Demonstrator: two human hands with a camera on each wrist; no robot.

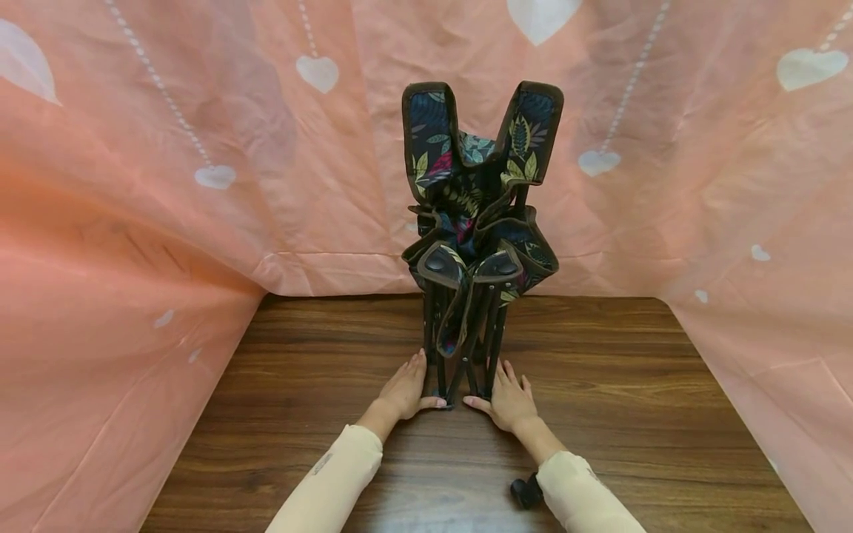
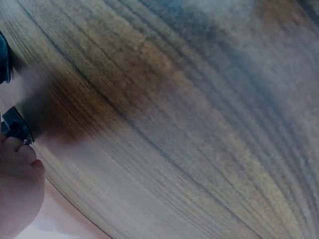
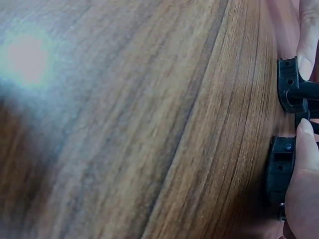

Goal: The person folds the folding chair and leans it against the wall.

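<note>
A folded camp chair (image 1: 476, 222) with dark leaf-print fabric and black legs stands upright at the middle of the wooden table (image 1: 300, 385). My left hand (image 1: 408, 386) lies flat on the table against the left side of its legs, fingers straight and thumb touching a foot. On the other side my right hand (image 1: 509, 398) mirrors it. In the right wrist view, fingertips (image 3: 308, 55) press beside two black plastic feet (image 3: 288, 84). In the left wrist view, the left hand (image 2: 17, 189) sits next to one black foot (image 2: 17, 127).
A pink cloth (image 1: 133, 222) with white hearts hangs behind the table and down both sides, hemming it in. A small black object (image 1: 525, 491) lies by my right sleeve. Bare wood stretches to the left and right of the chair.
</note>
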